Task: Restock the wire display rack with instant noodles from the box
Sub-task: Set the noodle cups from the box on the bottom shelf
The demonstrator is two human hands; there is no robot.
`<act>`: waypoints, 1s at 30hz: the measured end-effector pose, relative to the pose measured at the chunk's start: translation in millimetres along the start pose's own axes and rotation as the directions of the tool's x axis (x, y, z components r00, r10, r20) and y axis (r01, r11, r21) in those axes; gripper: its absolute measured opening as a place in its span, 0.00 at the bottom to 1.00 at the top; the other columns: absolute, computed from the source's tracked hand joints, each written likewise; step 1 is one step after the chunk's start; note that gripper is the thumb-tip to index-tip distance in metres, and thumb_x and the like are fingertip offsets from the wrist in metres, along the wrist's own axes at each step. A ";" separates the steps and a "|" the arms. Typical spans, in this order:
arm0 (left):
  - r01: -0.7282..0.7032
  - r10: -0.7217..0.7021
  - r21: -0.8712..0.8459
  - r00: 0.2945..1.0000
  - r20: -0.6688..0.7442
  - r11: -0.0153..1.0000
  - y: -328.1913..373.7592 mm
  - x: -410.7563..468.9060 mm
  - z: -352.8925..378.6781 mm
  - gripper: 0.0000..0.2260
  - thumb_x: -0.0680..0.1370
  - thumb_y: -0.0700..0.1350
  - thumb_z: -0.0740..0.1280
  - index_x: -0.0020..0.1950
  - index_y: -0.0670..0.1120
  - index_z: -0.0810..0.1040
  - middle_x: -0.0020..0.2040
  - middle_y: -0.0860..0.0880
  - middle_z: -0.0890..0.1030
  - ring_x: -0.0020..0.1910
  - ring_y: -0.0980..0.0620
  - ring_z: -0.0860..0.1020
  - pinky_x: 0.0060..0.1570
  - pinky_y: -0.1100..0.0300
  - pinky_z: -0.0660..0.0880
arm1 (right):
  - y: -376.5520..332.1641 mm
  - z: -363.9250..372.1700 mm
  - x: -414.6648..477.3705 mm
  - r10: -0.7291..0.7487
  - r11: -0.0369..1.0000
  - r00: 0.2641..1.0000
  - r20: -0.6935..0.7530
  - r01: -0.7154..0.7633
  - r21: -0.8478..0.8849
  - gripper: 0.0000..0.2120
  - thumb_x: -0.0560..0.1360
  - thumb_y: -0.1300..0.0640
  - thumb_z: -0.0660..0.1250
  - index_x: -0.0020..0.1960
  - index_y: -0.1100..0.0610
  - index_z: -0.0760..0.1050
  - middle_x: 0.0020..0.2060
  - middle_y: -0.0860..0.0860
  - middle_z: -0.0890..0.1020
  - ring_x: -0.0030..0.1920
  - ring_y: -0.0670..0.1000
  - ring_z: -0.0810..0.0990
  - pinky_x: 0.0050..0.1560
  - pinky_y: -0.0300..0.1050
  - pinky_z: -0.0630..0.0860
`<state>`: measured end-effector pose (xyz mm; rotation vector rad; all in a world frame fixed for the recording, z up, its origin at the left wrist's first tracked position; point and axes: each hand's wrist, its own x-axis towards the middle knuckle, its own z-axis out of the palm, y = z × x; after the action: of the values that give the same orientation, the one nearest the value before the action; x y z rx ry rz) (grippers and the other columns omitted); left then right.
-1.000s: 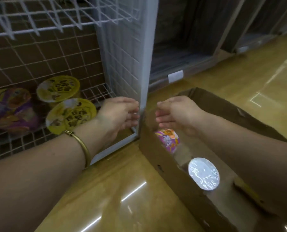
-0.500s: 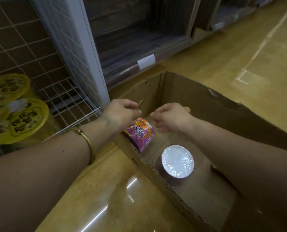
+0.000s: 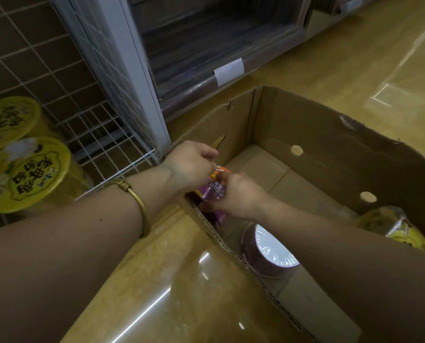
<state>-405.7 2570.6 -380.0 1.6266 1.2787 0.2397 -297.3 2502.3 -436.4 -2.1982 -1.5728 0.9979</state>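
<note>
An open cardboard box (image 3: 330, 134) stands on the floor to the right of the white wire rack (image 3: 100, 134). Both hands reach into its near left corner. My left hand (image 3: 194, 164) and my right hand (image 3: 238, 194) grip a purple and orange noodle cup (image 3: 215, 188) from either side; most of the cup is hidden between them. A second purple cup (image 3: 273, 251) with a shiny lid stands in the box below my right wrist. A yellow noodle pack (image 3: 389, 226) lies at the box's right. Two yellow-lidded noodle cups (image 3: 26, 174) sit on the rack's bottom shelf.
The rack's white corner post (image 3: 142, 78) stands right by the box's far left corner. A dark low shelf with a white label (image 3: 228, 71) runs behind the box. Glossy tan floor (image 3: 162, 288) lies in front and to the right.
Both hands moved from the rack's corner down into the box and closed around the purple cup. The view turned right and down toward the box.
</note>
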 end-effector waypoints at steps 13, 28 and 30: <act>0.033 -0.110 -0.393 0.979 -0.174 0.919 -7.8 -1.4 0.0 0.21 0.79 0.40 0.67 0.73 0.45 0.70 0.67 0.47 0.75 0.54 0.56 0.75 0.54 0.61 0.75 | 27.1 -13.4 -0.9 0.284 0.785 0.955 -0.082 -0.182 0.592 0.29 0.70 0.51 0.76 0.68 0.52 0.70 0.50 0.49 0.80 0.48 0.50 0.82 0.38 0.40 0.77; 0.143 -0.169 -0.520 0.986 -0.002 0.842 -3.4 -8.2 -7.2 0.15 0.77 0.46 0.71 0.61 0.40 0.80 0.55 0.45 0.85 0.51 0.52 0.82 0.50 0.61 0.75 | 34.3 -61.7 -29.8 0.265 0.390 0.961 0.074 -0.177 0.904 0.16 0.78 0.43 0.64 0.58 0.53 0.76 0.50 0.53 0.86 0.52 0.54 0.85 0.60 0.54 0.79; 0.117 -0.126 -0.590 0.992 0.025 0.799 -0.4 -13.8 -9.6 0.11 0.78 0.46 0.69 0.54 0.40 0.83 0.47 0.44 0.86 0.44 0.51 0.83 0.50 0.58 0.77 | 30.2 -62.6 -29.9 0.256 0.378 0.965 0.053 -0.151 0.913 0.16 0.78 0.43 0.64 0.58 0.53 0.76 0.50 0.54 0.86 0.52 0.54 0.85 0.60 0.55 0.79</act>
<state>-418.1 2564.8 -370.2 1.0015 1.1600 0.5176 -239.3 2474.7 -396.5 -1.5446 -0.3924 1.3484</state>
